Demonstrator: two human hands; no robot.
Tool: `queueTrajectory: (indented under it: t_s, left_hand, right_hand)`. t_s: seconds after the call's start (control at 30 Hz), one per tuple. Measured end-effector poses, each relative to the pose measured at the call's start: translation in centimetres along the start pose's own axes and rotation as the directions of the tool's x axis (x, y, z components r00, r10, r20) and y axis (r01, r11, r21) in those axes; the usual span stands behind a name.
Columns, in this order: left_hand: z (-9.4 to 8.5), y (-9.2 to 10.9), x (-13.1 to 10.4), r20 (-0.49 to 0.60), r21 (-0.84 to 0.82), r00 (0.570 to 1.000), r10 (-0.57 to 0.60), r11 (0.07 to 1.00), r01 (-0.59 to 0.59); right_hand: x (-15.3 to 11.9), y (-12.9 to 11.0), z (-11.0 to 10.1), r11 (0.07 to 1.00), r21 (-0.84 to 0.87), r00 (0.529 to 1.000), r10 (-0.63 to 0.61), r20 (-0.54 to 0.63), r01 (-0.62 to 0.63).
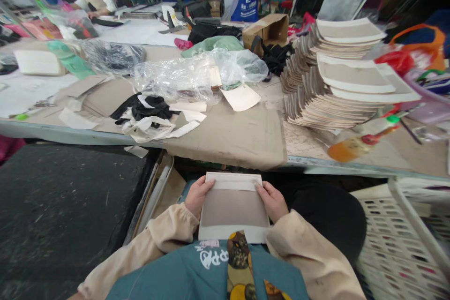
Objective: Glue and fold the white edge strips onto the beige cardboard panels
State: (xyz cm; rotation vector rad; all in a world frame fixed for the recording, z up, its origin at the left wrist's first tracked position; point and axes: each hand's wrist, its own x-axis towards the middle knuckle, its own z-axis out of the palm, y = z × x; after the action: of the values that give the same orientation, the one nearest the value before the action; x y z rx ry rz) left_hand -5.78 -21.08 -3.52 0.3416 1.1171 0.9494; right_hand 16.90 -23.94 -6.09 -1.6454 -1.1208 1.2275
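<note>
In my lap lies a flat rectangular panel [235,208], grey-beige in the middle with white borders. A pale strip [235,184] runs across its far end. My left hand [198,195] grips the far left corner, thumb on top. At the far right corner my right hand [272,200] holds the same panel, its thumb on the end of the strip. The fingers beneath the panel are hidden. Similar panels stand in tall stacks [326,108] on the table, ahead and to the right.
The table [225,138] carries white and black scraps [154,112], clear plastic bags [176,75], a cardboard box [265,30] and a bottle of orange liquid [346,149]. A white plastic basket [397,234] is at my right, a black surface [63,206] at my left. People work across the table.
</note>
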Motion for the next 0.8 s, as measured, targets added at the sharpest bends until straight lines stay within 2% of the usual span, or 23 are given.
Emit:
queueTrajectory:
  t_s: [0.57, 0.8]
  left_hand:
    - [-0.31, 0.10, -0.33, 0.005, -0.016, 1.000, 0.017, 1.000, -0.017]
    - [-0.38, 0.00, -0.15, 0.018, -0.003, 1.000, 0.017, 1.000, -0.017]
  right_hand:
    - [0.15, 0.37, 0.22, 0.999, -0.022, 0.999, -0.028, 0.022, 0.029]
    - [0.11, 0.55, 0.17, 0.999, 0.030, 0.999, -0.024, 0.043, 0.023]
